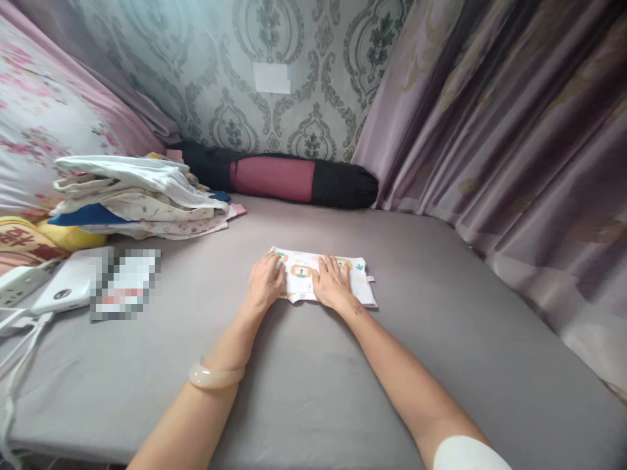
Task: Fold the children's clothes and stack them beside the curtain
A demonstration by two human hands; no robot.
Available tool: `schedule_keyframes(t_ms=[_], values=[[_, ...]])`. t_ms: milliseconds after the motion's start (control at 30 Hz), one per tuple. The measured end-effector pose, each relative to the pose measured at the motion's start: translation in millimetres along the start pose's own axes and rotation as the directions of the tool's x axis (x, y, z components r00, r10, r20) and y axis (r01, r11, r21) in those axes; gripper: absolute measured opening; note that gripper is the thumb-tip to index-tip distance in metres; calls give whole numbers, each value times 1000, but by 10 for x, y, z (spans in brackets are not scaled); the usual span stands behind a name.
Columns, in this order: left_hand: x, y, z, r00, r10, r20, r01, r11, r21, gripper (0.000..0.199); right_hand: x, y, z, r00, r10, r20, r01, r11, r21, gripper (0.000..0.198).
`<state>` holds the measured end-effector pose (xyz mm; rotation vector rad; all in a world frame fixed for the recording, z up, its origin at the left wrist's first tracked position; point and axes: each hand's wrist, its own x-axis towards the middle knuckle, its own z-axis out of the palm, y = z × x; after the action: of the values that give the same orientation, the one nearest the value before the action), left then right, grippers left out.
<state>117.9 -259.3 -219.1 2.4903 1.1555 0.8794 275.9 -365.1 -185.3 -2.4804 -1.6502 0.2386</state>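
A small white folded garment (302, 287) printed with orange lion faces lies on the grey sheet in front of me; its exact kind cannot be made out. A little tag sticks out at its right side. My left hand (267, 279) rests on the garment's left end, fingers stretched out and palm down. Right of the middle, my right hand (334, 281) lies flat on the same cloth with its fingers slightly spread. Both palms hide parts of the print. Around my left forearm sits a pale bangle (216, 377).
At the left stands a pile of clothes (137, 196), with a white power bank (73, 281), cables and a power strip (19, 284) nearer. A black and maroon rolled bag (274, 177) lies along the wall. Purple curtains (490, 130) hang at the right.
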Motion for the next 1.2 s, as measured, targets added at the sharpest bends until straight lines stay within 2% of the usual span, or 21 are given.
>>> schedule_keyframes(t_ms=[100,200,333,533,633,933,1200], values=[[33,-31,-7,998,-50,-39,44,990,-132,29,16,-33,-24,1000,17,12,-17,1000,7,59],[56,-14,-63,980,-192,-52,174,955,-239,30,46,-135,-46,1000,16,7,-16,999,33,58],[88,-19,-143,919,-394,-16,361,856,-369,33,100,-330,-36,999,-50,-10,50,996,69,58],[113,-165,-141,824,-566,-17,479,713,-513,33,158,-423,95,999,-52,-13,53,994,92,60],[116,-205,-119,802,-597,-20,494,682,-539,31,169,-402,146,998,-56,-23,58,994,88,61],[114,-177,-111,794,-608,-19,481,647,-592,30,181,-422,123,999,-50,-14,51,997,64,61],[125,-126,-166,772,-636,18,474,556,-682,29,233,-677,91,995,-99,20,98,993,58,60]])
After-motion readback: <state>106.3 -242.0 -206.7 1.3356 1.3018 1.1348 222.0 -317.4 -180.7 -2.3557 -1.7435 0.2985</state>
